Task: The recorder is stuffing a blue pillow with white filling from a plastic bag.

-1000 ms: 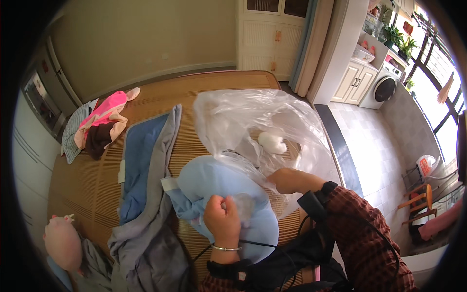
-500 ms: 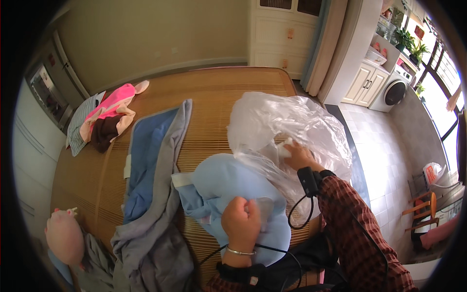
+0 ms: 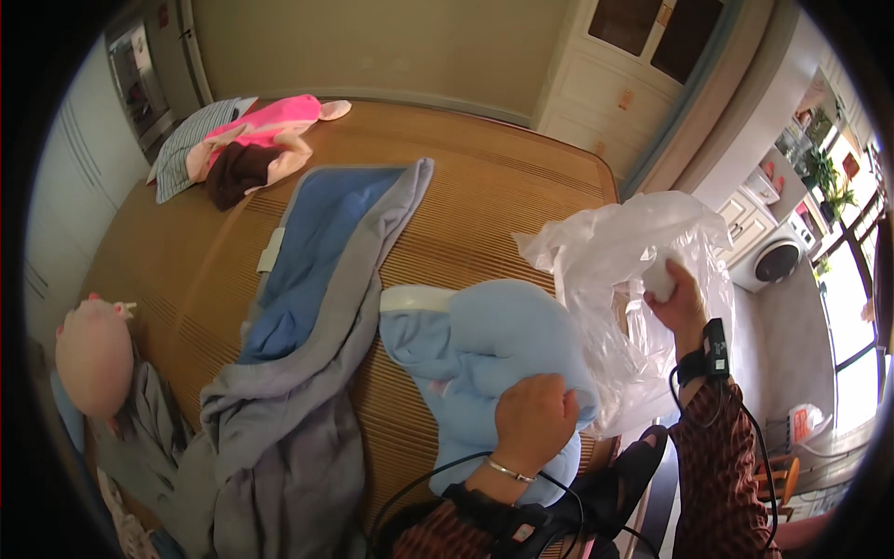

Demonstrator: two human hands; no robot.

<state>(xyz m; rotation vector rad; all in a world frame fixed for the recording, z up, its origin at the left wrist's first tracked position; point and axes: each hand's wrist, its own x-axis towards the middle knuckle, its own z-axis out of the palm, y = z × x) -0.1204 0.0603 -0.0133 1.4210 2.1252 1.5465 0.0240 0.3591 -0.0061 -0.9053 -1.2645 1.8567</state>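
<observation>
A light blue padded cushion [image 3: 507,326] with soft folds lies at the near edge of the mat-covered bed. My left hand [image 3: 535,424] is closed in a fist on its near right side, seemingly gripping the fabric. To the right, a crumpled translucent plastic bag [image 3: 596,252] rests at the bed's edge, its side puffed up. My right hand [image 3: 684,303] reaches into the bag's folds, fingers curled around a small white wad [image 3: 659,278]. Whether this wad is part of the bag I cannot tell.
A grey and blue blanket [image 3: 326,252] stretches across the bed [image 3: 484,200]. Near it, a pink plush toy [image 3: 95,359] sits at the left. Pink, brown and striped fabrics [image 3: 247,172] are heaped at the far left. Black cables [image 3: 424,480] trail from my wrists.
The view has turned, shifting the scene. My right hand has moved right with the white wad, and the bag stands more spread. My left hand stays closed at the cushion.
</observation>
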